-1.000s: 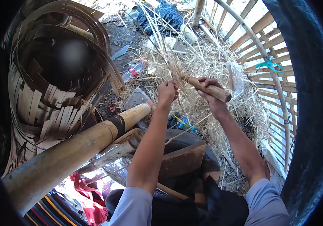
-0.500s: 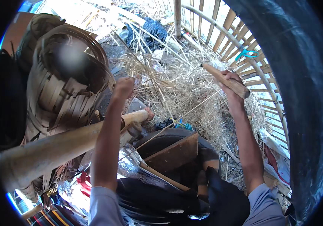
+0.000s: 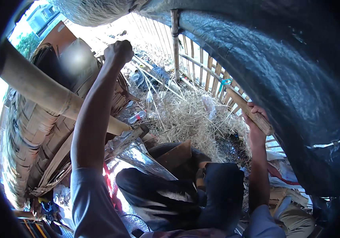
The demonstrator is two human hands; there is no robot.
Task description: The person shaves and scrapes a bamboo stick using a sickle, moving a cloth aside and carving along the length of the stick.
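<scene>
Wood in grasp: holding a tan tapered wooden rod (image 3: 241, 104) in right hand (image 3: 254, 125) at centre right, with left hand (image 3: 119, 52) fisted at upper left, contents unclear, seemingly at a hands-apart step needing steady grip next.

Our left arm (image 3: 92, 115) reaches far forward, nearly straight, the left grip (image 3: 118, 52) balled into a fist. Our right arm (image 3: 259, 168) stretches out well apart from it, the right grip (image 3: 253, 126) lower in view, fingers (image 3: 258, 109) curled.
</scene>
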